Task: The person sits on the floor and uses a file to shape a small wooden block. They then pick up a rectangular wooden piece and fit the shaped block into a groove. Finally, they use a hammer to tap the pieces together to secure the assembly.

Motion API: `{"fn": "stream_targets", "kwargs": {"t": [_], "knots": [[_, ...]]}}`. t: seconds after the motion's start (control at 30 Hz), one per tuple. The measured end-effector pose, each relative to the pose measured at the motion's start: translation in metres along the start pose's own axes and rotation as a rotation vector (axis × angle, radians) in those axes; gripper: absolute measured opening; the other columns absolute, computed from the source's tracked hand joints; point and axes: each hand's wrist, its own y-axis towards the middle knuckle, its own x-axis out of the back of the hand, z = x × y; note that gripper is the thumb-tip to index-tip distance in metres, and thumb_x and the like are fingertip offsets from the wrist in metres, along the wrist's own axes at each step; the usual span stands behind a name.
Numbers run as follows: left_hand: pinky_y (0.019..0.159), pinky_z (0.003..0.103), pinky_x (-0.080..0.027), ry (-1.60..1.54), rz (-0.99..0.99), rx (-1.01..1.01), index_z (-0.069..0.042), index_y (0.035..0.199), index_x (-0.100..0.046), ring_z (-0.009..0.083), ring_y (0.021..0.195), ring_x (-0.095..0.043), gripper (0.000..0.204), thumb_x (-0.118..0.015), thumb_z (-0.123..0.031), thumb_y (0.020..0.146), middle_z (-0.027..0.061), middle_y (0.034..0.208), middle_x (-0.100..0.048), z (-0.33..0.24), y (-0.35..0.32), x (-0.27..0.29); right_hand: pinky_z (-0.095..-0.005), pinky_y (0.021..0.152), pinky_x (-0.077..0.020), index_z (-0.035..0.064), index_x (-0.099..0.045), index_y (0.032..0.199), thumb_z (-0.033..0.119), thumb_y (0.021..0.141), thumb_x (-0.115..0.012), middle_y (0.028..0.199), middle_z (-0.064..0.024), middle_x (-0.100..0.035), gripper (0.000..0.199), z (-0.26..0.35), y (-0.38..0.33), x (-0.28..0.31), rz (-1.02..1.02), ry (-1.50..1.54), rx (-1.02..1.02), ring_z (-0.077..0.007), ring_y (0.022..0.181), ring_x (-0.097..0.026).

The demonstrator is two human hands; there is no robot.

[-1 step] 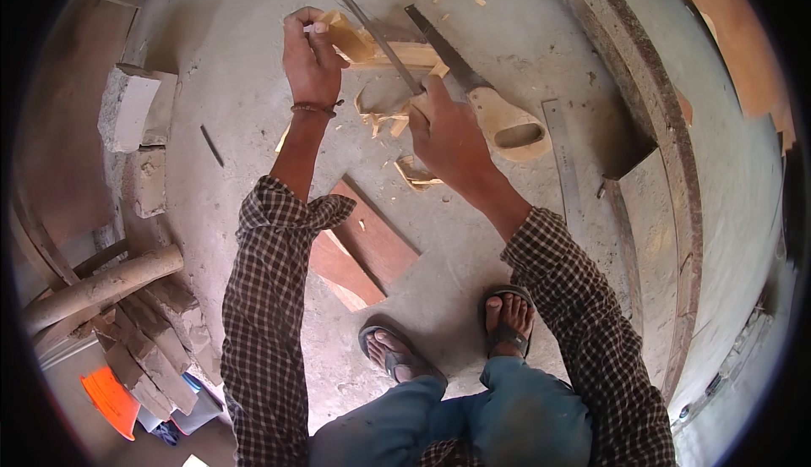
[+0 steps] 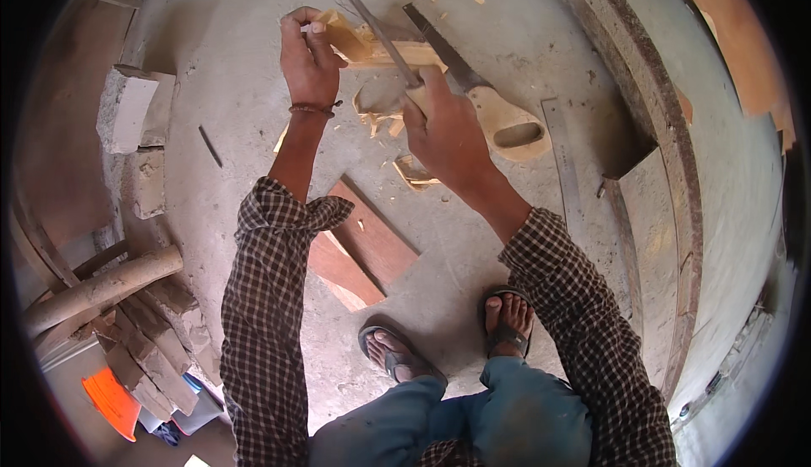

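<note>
My left hand (image 2: 311, 61) is closed on the end of a pale, roughly cut piece of wood (image 2: 345, 36). A light wooden board (image 2: 397, 54) lies beside and under it. My right hand (image 2: 448, 125) grips the light-coloured handle of a long narrow steel tool (image 2: 365, 17), which slants away to the upper left across the wood. Whether it is a blade seen edge-on or a file, I cannot tell. Right of the board, a handsaw (image 2: 505, 125) with a pale wooden handle rests on the floor. Wood chips (image 2: 382, 120) lie between my hands.
Two reddish-brown wood offcuts (image 2: 372, 243) lie before my sandalled feet. A steel ruler (image 2: 562, 150) and a long curved-looking beam (image 2: 676, 163) are on the right. Blocks (image 2: 135, 112), a round pole (image 2: 110, 285) and an orange object (image 2: 111, 401) line the left.
My right hand has shifted slightly up and left, and the steel tool's angle has changed a little. My left hand keeps its hold on the wood with barely any movement.
</note>
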Motion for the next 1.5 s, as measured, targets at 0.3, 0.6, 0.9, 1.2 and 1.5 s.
{"fn": "stream_targets", "kwargs": {"t": [0.3,0.6,0.9,1.2,1.5], "knots": [[0.058,0.028,-0.061,0.017,0.043,-0.014,-0.002,0.120,-0.051,0.0082,0.072,-0.058,0.023,-0.041,-0.022,0.112,0.0059,0.095,-0.057,-0.005,-0.003,0.001,-0.0512,0.066,-0.0504,-0.0025,-0.050,0.120,0.014,0.099,-0.061,0.082,-0.0268,-0.066,0.029,-0.059,-0.001,-0.020,0.107,0.008,-0.200,-0.0453,0.076,-0.067],[0.060,0.028,-0.063,-0.040,0.039,-0.042,-0.003,0.120,-0.051,0.0082,0.074,-0.058,0.026,-0.041,-0.026,0.113,0.0049,0.096,-0.057,-0.003,0.001,-0.010,-0.0549,0.074,-0.0544,0.0001,-0.046,0.124,0.018,0.099,-0.061,0.092,-0.0270,-0.069,0.034,-0.039,-0.007,-0.020,0.231,0.035,-0.357,-0.0480,0.084,-0.069],[0.061,0.029,-0.064,-0.007,0.055,-0.047,-0.002,0.121,-0.050,0.0077,0.074,-0.057,0.026,-0.041,-0.025,0.113,0.0047,0.094,-0.056,-0.001,-0.003,-0.001,-0.0536,0.076,-0.0557,-0.0039,-0.047,0.124,0.017,0.098,-0.062,0.095,-0.0284,-0.069,0.037,-0.018,0.000,-0.010,0.226,-0.114,-0.293,-0.0459,0.087,-0.070],[0.066,0.030,-0.065,-0.056,0.053,-0.047,-0.002,0.122,-0.050,0.0077,0.077,-0.057,0.028,-0.043,-0.028,0.113,0.0052,0.099,-0.055,0.006,-0.019,0.011,-0.0540,0.079,-0.0553,-0.0013,-0.049,0.132,0.018,0.098,-0.061,0.100,-0.0308,-0.068,0.041,0.002,0.002,0.004,0.108,0.020,-0.223,-0.0450,0.093,-0.070],[0.072,0.034,-0.066,-0.298,-0.050,0.024,-0.004,0.127,-0.053,0.0136,0.086,-0.066,0.026,-0.044,-0.024,0.112,0.0102,0.116,-0.062,0.031,-0.033,0.046,-0.0530,0.083,-0.0541,-0.0004,-0.047,0.133,0.019,0.098,-0.061,0.098,-0.0287,-0.068,0.043,-0.068,-0.005,-0.010,0.208,-0.010,-0.246,-0.0450,0.092,-0.069]]}}
